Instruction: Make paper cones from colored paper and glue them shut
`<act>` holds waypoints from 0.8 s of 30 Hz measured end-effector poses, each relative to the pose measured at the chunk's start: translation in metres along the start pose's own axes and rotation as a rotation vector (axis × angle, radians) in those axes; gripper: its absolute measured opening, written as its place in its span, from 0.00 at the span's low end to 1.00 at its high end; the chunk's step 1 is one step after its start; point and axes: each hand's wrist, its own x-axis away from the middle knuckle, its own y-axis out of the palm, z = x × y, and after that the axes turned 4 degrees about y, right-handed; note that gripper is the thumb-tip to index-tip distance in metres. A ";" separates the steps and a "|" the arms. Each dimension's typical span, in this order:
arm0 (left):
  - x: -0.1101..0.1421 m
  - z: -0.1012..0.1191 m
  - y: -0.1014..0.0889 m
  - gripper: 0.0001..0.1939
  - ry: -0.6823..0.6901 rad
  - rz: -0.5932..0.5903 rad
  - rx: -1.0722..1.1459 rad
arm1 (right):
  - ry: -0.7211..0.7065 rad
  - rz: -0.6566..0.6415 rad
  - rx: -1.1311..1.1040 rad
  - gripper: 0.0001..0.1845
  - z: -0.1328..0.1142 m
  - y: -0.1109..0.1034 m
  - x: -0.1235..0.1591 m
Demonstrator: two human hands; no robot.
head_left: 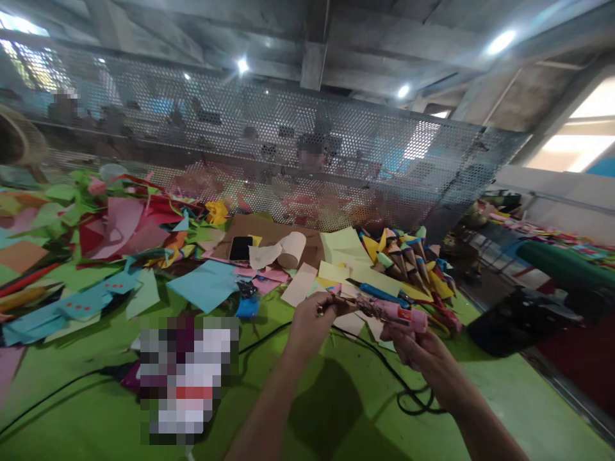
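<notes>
My right hand (417, 354) is closed round the handle of a pink glue gun (396, 312), whose nozzle points left. My left hand (311, 322) is pinched shut on a small brown piece (342, 303) held at the nozzle tip. Both hands hover above the green table (336, 410). The gun's black cord (408, 394) loops on the table below my right hand.
Coloured paper scraps (120, 230) cover the table's left and back. A phone (240, 248), a paper roll (293, 248) and a heap of finished paper cones (408, 259) lie behind. A perforated metal screen (288, 160) backs the table; people sit beyond. A blurred patch (187, 378) lies near left.
</notes>
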 end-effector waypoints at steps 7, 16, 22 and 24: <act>0.001 0.001 0.000 0.12 -0.021 0.001 0.060 | 0.026 0.033 -0.038 0.30 0.001 0.000 0.001; 0.001 0.005 0.000 0.11 -0.047 0.020 0.103 | 0.044 0.037 -0.036 0.29 0.002 -0.002 0.001; 0.001 0.004 0.001 0.10 -0.066 -0.014 0.284 | 0.083 0.089 0.001 0.29 0.001 -0.005 0.002; 0.001 0.003 0.000 0.10 -0.049 -0.005 0.240 | 0.093 0.105 0.008 0.29 0.003 -0.006 0.003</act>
